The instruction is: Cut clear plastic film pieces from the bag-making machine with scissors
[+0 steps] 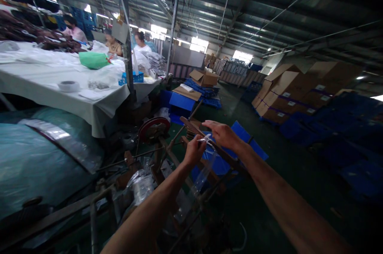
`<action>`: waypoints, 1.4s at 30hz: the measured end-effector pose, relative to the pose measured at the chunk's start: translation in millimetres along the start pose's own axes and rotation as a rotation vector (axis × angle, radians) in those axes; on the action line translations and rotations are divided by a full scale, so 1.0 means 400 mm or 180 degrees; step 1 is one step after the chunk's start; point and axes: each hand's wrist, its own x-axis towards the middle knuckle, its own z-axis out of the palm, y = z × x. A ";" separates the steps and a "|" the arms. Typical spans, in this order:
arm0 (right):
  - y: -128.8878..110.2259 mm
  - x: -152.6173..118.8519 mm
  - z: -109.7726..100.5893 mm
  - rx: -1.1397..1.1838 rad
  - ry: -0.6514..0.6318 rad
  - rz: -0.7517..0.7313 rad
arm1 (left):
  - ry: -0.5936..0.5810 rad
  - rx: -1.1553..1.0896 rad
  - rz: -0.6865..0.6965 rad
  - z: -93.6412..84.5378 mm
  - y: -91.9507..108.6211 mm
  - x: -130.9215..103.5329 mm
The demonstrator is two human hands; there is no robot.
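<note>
My left hand [194, 151] is closed, pinching the gathered end of a strip of clear plastic film [206, 171]. From those fingers the strip runs down past a wooden bar [193, 127] into a metal and wood frame [167, 152]. My right hand [225, 135] is just right of the left, over the bar, with its fingers stretched forward; nothing shows in it. Whether it touches the bar I cannot tell. Crumpled clear film [140, 186] lies lower left in the frame, and a wheel with a red rim [154, 129] stands beyond it.
At left stands a table under a white cloth [101, 108], with a green bag [94, 60] and a roll of tape [68, 86]. Several people sit behind it. Large teal bags [44, 162] bulge below. Blue sheets [248, 140] and stacked cartons [287, 90] are ahead and right.
</note>
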 end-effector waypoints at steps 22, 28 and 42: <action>0.004 -0.066 0.051 -0.0184 -0.0296 0.0546 | -0.0462 -0.1934 -0.0823 -0.029 0.004 0.049; 0.038 -0.030 0.086 -0.0062 -0.0043 0.0604 | -0.0377 -0.0591 -0.0087 -0.033 0.008 0.057; 0.051 -0.019 0.106 -0.0048 0.0047 0.0819 | -0.0178 0.2552 0.0357 -0.021 0.038 0.056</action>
